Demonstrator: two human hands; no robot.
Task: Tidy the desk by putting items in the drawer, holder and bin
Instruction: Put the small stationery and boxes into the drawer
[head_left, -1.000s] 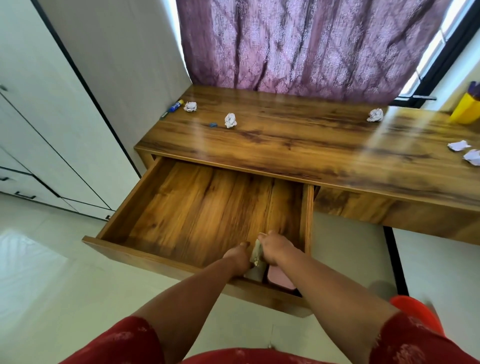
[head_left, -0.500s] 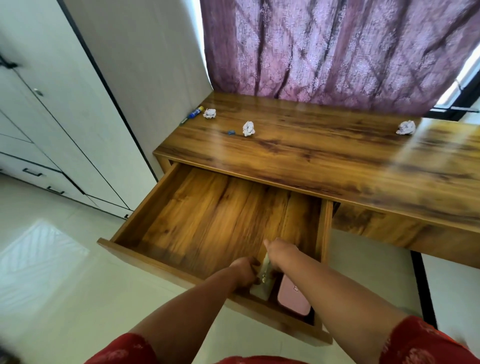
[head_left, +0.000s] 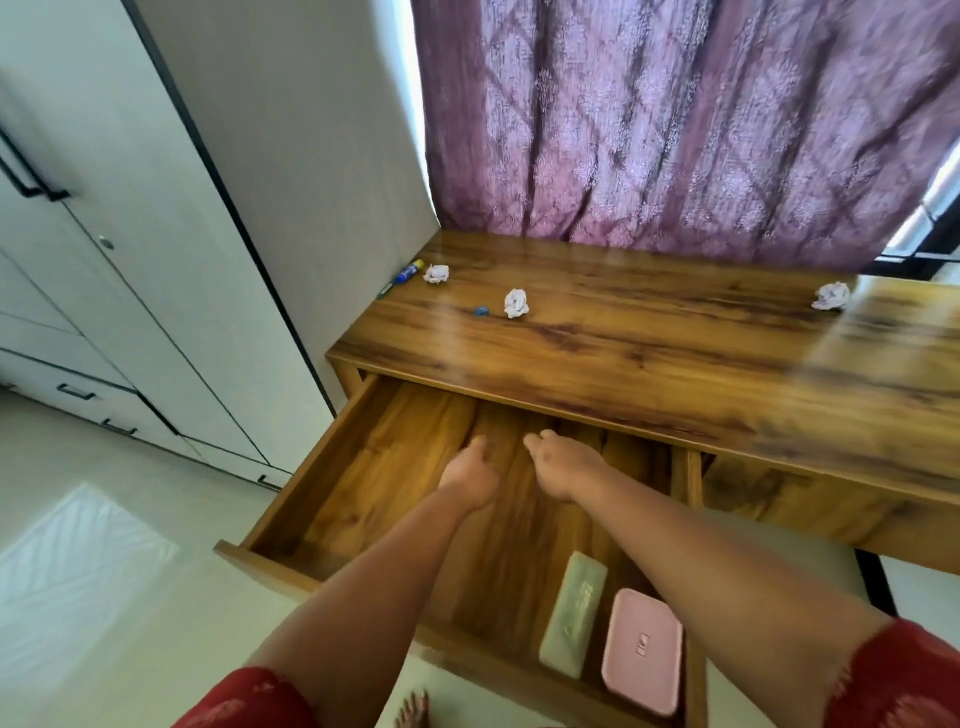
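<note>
The wooden drawer (head_left: 291, 512) stands pulled out under the desk (head_left: 649, 353). A pale green case (head_left: 574, 621) and a pink case (head_left: 641, 652) lie side by side at the drawer's front right. My left hand (head_left: 470, 475) and my right hand (head_left: 563, 465) hover over the drawer's middle, fingers loosely curled, holding nothing. On the desk lie three crumpled paper balls (head_left: 516, 303), (head_left: 436, 273), (head_left: 830, 296), a small blue eraser (head_left: 481, 311) and a blue and yellow marker (head_left: 409, 271).
A white wardrobe (head_left: 104, 270) stands to the left. A purple curtain (head_left: 675, 130) hangs behind the desk. Pale floor tiles (head_left: 93, 561) lie below the drawer. A dark pen (head_left: 385, 289) sits at the desk's left edge.
Both hands let go of the green case at the drawer's front and moved up towards the desk. The case now lies flat beside the pink one. The view shifted left.
</note>
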